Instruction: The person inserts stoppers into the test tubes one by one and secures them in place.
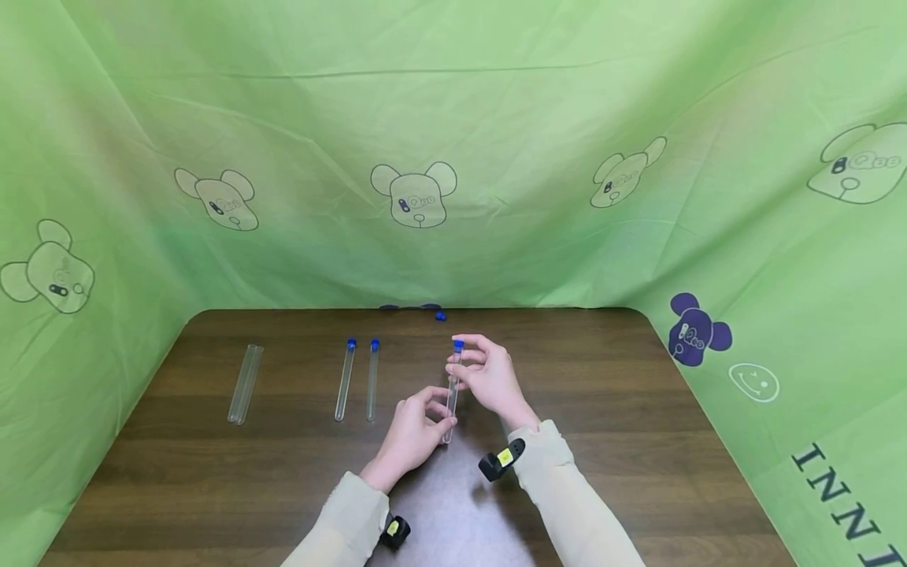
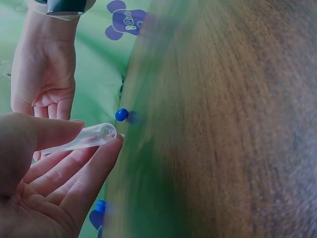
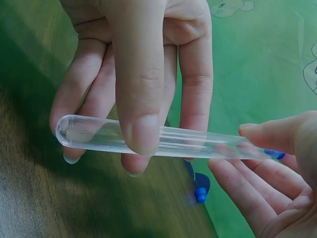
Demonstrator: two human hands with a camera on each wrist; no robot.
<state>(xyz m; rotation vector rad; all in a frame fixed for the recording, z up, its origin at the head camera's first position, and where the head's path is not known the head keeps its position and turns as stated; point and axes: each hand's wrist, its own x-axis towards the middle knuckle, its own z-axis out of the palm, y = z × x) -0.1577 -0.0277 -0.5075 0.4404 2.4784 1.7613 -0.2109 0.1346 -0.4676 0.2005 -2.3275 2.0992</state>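
Thumb and fingers of the left hand (image 1: 412, 431) pinch the rounded end of a smooth, transparent tube (image 3: 171, 142); the right hand's (image 1: 492, 379) pinch it near its blue cap (image 1: 458, 344). It is just off the wood-grained table's (image 1: 623, 449) middle, towards one o'clock; slender capped tubes (image 1: 345, 383) lie at its nine.

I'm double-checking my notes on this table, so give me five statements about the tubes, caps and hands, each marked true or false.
1. The left hand and right hand both hold a clear test tube topped with a blue cap. True.
2. The left hand is nearer that cap. False: the right hand is.
3. Two blue-capped test tubes lie left of the held one. True.
4. Every test tube has a cap. False: the leftmost test tubes are uncapped.
5. A loose blue cap lies near the tabletop's far edge. True.
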